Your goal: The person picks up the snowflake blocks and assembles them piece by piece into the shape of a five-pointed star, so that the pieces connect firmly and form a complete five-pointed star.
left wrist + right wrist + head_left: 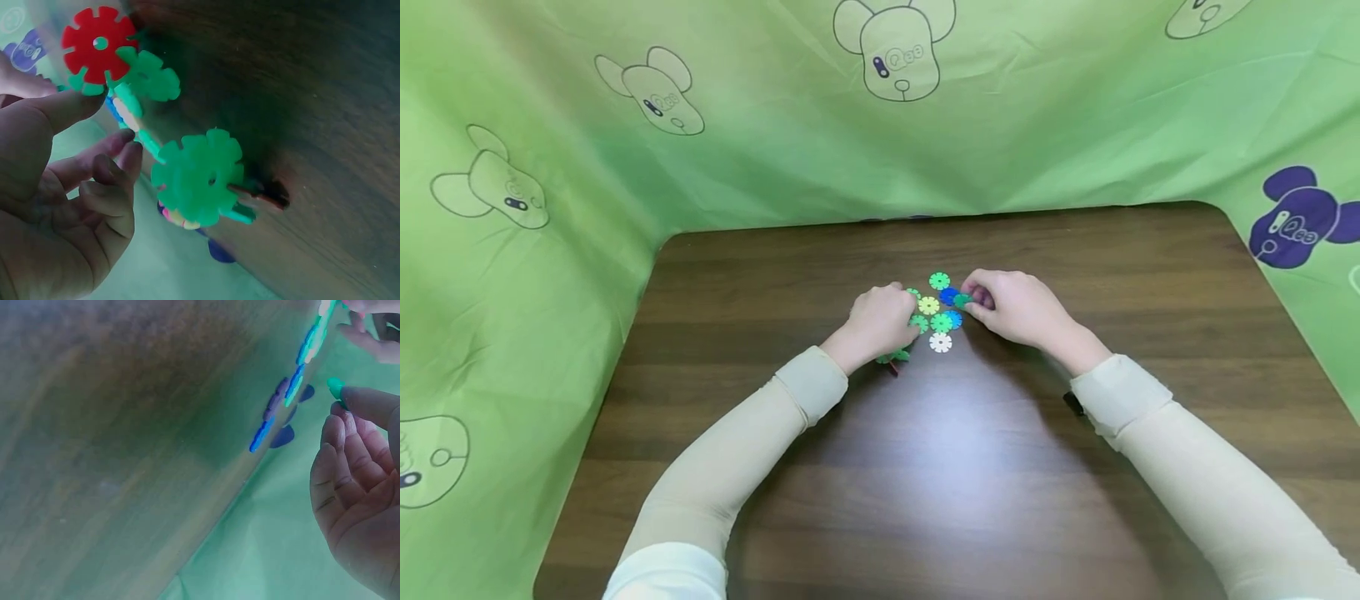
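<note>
Joined notched plastic discs lie on the table in the head view, among them a yellow disc [928, 306], a white disc [941, 342] and a dark blue disc [949, 297]. My right hand [1017, 307] pinches a green disc [962, 301] between thumb and fingertips, at the cluster's right side. On the left side, my left hand [880, 321] grips the joined discs with thumb and curled fingers. A red disc [99, 47] stands by its thumb in the left wrist view; a large green disc [200, 178] is beside its fingers. The head view hides most of these.
The wooden table [940, 500] reaches back to a green cloth [1037, 125] printed with bear heads. In the left wrist view a small brown piece [265, 197] sticks out beside the green disc. A dark clip [1073, 403] sits by the right cuff.
</note>
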The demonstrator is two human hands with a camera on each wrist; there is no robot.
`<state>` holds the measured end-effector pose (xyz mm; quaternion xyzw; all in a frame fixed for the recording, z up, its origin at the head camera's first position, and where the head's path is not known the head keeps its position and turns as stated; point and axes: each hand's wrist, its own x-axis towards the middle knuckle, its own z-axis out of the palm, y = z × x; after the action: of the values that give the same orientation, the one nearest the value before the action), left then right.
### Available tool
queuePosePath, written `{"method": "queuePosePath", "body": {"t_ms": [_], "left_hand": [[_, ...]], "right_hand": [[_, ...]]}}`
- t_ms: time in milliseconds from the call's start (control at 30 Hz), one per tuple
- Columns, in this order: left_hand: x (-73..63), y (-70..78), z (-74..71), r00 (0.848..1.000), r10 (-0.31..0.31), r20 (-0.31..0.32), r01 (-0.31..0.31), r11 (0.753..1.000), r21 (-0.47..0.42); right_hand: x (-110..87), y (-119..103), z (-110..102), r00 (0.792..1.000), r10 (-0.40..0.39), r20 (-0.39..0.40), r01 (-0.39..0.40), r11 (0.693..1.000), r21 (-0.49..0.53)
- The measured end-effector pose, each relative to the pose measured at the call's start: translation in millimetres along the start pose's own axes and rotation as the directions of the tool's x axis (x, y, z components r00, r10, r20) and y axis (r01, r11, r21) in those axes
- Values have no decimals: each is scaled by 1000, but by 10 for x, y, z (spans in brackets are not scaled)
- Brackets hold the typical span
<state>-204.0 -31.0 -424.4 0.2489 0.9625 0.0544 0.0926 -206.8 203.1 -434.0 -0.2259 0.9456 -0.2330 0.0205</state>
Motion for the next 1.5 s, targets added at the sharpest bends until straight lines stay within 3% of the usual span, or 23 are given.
{"method": "queuePosePath", "body": {"t_ms": [267, 567, 700, 867, 1267, 1400, 1500], "left_hand": [[71, 47, 46, 1000, 7, 16, -7, 999, 51], [117, 78, 48, 999, -3, 51, 0, 999, 46], [123, 58, 60, 999, -2, 42, 3, 1000, -18], [99, 25, 82, 1000, 12, 23, -7, 986, -168], [30, -54, 98, 993, -40, -113, -11, 908, -419], [24, -46, 73, 986, -81, -148, -8, 853, -522], [6, -32, 57, 983, -110, -150, -7, 782, -623]], "right_hand": [[-88, 0, -37, 1000, -2, -25, 2, 1000, 12], [-169, -8, -37, 999, 16, -44, -13, 998, 58], [-196, 0, -20, 998, 11, -58, -6, 996, 89], [-232, -6, -4, 996, 4, -94, 8, 992, 125], [-295, -68, 11, 980, -50, -193, 81, 984, 157], [-309, -94, 15, 970, -62, -236, 107, 978, 181], [-321, -107, 30, 964, -61, -260, 114, 974, 195]]}}
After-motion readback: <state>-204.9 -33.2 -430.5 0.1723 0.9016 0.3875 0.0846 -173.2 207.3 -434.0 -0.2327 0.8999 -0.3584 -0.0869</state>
